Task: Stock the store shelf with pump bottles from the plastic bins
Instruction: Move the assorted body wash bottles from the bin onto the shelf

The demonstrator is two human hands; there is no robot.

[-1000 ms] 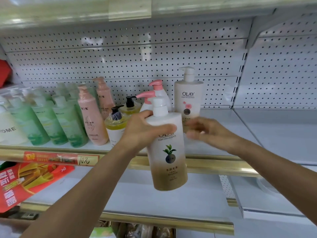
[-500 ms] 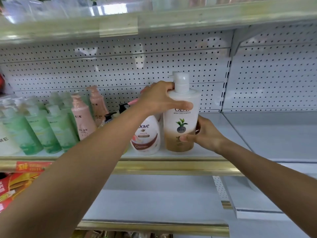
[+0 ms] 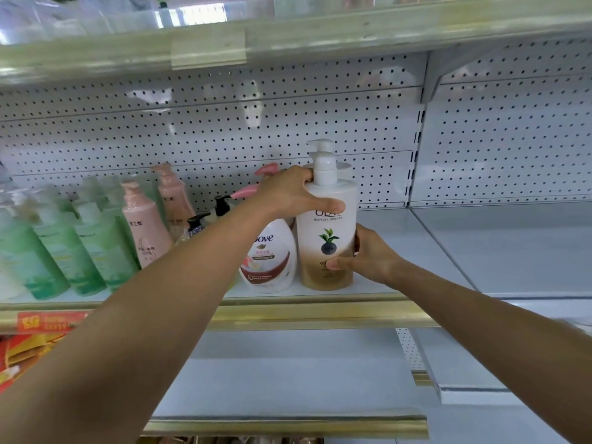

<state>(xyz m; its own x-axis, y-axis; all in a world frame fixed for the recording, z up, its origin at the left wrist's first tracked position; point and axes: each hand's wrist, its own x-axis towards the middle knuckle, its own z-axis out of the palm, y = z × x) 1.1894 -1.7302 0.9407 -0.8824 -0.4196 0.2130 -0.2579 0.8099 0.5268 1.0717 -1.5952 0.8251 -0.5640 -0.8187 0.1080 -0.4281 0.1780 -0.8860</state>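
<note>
The Olay pump bottle (image 3: 326, 238) is stood upright on the store shelf (image 3: 442, 261) close to the front lip, and its base looks to be planted already. It's gripped by both hands. The left hand (image 3: 294, 193) is wrapped over the shoulder at 12 o'clock with the thumb laid across the logo, and the right hand (image 3: 368, 254) is curled round the lower body at 4 o'clock with the thumb pressed on the label.

Tbh it's probably on the heavy side, being big and apparently full. The plastic is stiff and glossy, so a bit of slip can be expected. It's best taken by the body or shoulder, since the pump neck could twist.

A Dove bottle (image 3: 272, 257) is parked at 9 o'clock, just beside it and maybe touching. Pink bottles (image 3: 144, 225) and green bottles (image 3: 64, 245) are lined up further out toward 9.

The shelf is smooth pale metal, and plenty of bare space is left at 3 o'clock. White pegboard (image 3: 224, 123) is set behind, an upper shelf (image 3: 320, 30) overhead at 12, and a lower shelf (image 3: 288, 379) at 6.
</note>
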